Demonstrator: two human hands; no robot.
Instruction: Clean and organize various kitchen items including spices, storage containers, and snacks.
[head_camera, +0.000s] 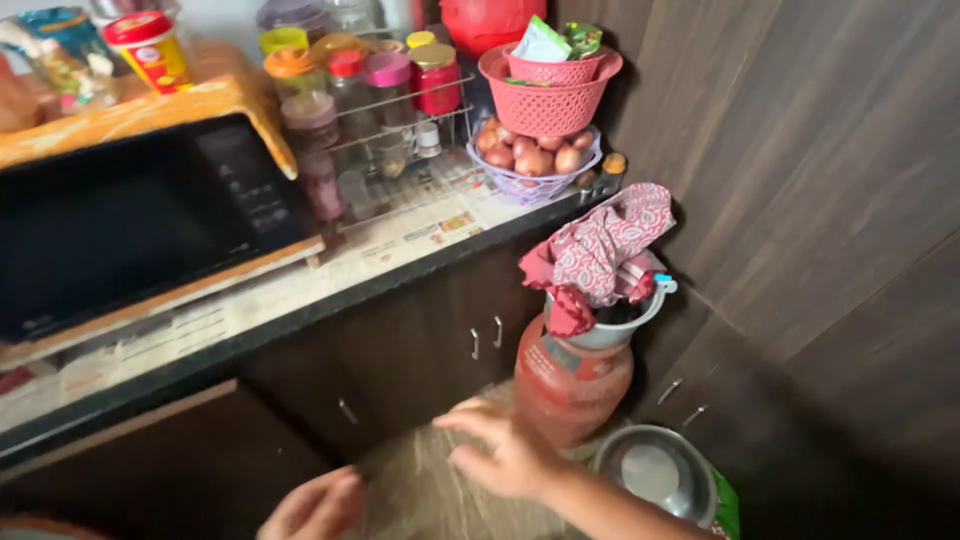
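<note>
Head view looks down into a kitchen corner. On the microwave (140, 220) at ten o'clock stands a round tub (150, 48) with a red lid and a yellow label. Jars (390, 80) with orange, red, pink and yellow lids fill a wire rack on the worktop (330, 290) at twelve o'clock; beside them a pink basket (550, 85) holds green and white packets over a bowl of onions (535, 155).

Right hand (500, 450) lies flat, fingers spread, on a brown sack (430, 495) at six o'clock, gripping nothing. Left hand (315, 505) rests open at the sack's near edge. The sack's long axis cannot be told. Just beyond stands a red gas cylinder (570, 375), upright, draped with a red patterned cloth (600, 250); a steel bowl (655, 475) sits at five o'clock.
</note>
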